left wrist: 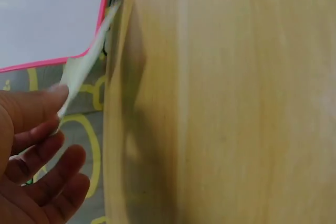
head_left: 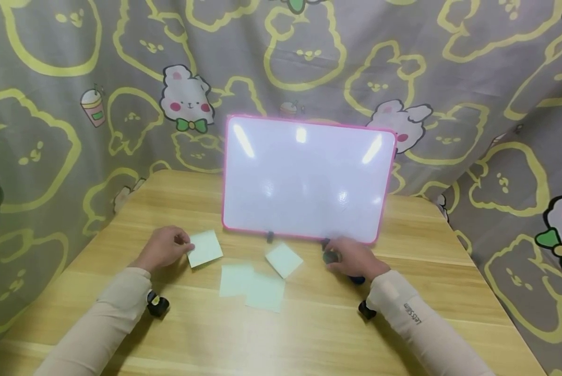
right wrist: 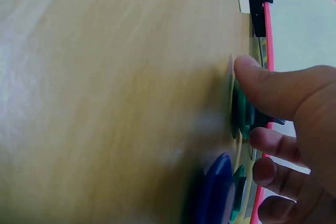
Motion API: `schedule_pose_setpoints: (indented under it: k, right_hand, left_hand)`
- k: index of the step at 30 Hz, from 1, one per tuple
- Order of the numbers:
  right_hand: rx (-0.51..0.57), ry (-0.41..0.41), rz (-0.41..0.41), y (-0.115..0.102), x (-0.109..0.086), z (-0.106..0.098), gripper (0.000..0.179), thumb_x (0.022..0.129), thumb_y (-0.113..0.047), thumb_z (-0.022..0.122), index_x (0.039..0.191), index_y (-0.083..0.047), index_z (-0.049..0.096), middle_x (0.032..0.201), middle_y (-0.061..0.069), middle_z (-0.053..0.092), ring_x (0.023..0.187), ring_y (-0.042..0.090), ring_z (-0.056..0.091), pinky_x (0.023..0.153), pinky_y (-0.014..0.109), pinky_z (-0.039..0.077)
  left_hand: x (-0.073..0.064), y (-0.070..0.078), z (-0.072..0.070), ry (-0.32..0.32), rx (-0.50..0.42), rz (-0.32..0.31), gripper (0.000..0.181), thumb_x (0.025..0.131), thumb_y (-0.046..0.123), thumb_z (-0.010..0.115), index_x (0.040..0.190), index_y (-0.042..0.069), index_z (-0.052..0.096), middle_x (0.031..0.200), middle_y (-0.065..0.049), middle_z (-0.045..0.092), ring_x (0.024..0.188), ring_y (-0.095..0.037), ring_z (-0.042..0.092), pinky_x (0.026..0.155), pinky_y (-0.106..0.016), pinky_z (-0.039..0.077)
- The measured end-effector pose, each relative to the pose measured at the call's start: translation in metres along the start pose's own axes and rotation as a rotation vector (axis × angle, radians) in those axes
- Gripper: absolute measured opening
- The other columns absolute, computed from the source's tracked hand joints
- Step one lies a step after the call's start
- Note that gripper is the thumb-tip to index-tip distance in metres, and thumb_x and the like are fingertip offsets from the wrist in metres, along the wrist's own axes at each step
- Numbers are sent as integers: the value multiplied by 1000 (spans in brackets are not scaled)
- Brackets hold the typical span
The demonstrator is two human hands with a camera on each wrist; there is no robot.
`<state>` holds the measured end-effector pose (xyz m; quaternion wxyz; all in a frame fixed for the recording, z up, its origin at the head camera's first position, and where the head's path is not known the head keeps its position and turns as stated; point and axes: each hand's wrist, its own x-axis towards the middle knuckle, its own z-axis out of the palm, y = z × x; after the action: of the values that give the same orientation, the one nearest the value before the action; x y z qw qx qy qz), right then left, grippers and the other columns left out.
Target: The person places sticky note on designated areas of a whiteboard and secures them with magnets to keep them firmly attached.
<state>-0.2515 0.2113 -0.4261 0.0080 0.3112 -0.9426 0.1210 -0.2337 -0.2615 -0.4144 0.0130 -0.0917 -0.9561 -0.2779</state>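
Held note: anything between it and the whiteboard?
Nothing visible. In the head view, only bare table shows between the note in the left hand and the whiteboard; the other notes lie to the right of that gap.

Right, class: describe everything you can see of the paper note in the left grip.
The paper note is thin, squarish and pale green, with no visible writing. The left grip pinches one edge between thumb and fingers. It is tilted, left of the other notes, near the lower left corner of the whiteboard; whether it touches the table is unclear.
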Motion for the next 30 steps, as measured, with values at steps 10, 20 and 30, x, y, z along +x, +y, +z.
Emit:
schedule_pose_setpoints:
  k: [10, 20, 30]
  right_hand:
    - [0, -46, -7, 1, 1, 5, 27, 74, -29, 73, 95, -13, 65, 89, -6, 59, 77, 10, 52, 68, 29, 46]
    - [45, 46, 14, 4, 3, 5, 14, 81, -15, 62, 94, -11, 67, 89, 0, 65, 82, 16, 60, 72, 33, 50]
    - [134, 119, -6, 11, 7, 1, 12, 78, -10, 61, 87, -15, 66, 84, -5, 63, 79, 11, 57, 72, 32, 49]
  left_hand:
    - [1, 3, 2, 17, -76, -28, 7, 79, 10, 66, 83, 6, 62, 87, -10, 63, 82, -26, 61, 68, -37, 52]
    - [6, 12, 2, 95, -132, 6, 11, 80, 10, 64, 91, 6, 62, 92, -12, 64, 86, -28, 61, 69, -39, 51]
    - [12, 23, 0, 122, -174, 95, 20, 76, -2, 61, 96, 2, 62, 97, -14, 62, 88, -30, 61, 68, -38, 50]
